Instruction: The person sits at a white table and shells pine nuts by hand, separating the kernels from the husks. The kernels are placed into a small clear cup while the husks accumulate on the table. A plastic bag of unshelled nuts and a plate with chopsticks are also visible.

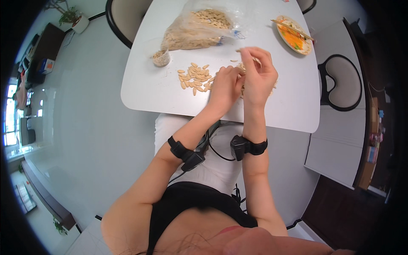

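Observation:
On the white table, my left hand (226,84) is lowered between two heaps, its fingertips curled and partly hidden by the other hand. My right hand (259,76) is raised just beside it, thumb and forefinger together at a small pale piece (238,50), seemingly a seed or shell. Left of my hands lies a loose heap of pale seeds in their shells (196,76). Another heap (274,86) is mostly hidden behind my right hand. A single seed or shell (234,61) lies above my left hand.
A large clear plastic bag of seeds (194,33) lies across the table's far part, with a small clear cup of bits (161,58) at its lower left. At the right is a plate of food remains (295,40) with chopsticks (291,29) across it. A chair (342,83) stands beyond.

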### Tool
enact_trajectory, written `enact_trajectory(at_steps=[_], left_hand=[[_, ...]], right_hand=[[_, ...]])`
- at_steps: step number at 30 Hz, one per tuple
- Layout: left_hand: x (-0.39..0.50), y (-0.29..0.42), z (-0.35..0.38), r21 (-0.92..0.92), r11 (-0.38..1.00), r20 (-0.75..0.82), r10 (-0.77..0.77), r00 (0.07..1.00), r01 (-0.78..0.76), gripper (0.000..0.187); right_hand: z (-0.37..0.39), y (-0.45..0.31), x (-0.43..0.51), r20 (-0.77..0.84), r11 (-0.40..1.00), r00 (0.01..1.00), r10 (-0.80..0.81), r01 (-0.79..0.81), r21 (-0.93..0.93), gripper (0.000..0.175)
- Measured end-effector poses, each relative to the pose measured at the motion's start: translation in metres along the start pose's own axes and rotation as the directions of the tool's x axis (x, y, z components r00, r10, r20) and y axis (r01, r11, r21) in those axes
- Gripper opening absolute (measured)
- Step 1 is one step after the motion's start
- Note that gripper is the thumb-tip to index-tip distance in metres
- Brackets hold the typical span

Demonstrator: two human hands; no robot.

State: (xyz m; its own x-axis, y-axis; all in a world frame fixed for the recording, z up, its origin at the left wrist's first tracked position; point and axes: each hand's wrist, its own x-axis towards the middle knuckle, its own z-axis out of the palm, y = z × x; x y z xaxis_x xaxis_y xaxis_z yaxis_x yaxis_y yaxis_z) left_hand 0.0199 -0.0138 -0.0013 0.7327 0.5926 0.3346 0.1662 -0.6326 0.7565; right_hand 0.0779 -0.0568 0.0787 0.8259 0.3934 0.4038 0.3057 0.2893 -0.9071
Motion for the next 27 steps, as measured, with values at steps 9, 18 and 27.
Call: enact_trajectory(at_steps=[9,18,27], left_hand=[[-0.011,-0.032,-0.031,0.013,1.0,-0.174,-0.026,0.984,0.028,0.02],[0.0,-0.062,-0.088,0.179,0.976,-0.243,-0.076,0.967,0.122,0.02],[0.002,-0.057,-0.089,0.205,0.974,-0.224,-0.047,0.974,0.095,0.014]], right_hand=[[0.113,0.011,0.02,0.437,0.92,0.879,-0.192,0.316,-0.231,0.013],[0.003,0.046,0.032,0.714,0.664,0.674,0.189,0.448,-0.599,0.019],[0.022,0.068,0.023,0.803,0.579,0.592,0.068,0.632,-0.515,0.007]])
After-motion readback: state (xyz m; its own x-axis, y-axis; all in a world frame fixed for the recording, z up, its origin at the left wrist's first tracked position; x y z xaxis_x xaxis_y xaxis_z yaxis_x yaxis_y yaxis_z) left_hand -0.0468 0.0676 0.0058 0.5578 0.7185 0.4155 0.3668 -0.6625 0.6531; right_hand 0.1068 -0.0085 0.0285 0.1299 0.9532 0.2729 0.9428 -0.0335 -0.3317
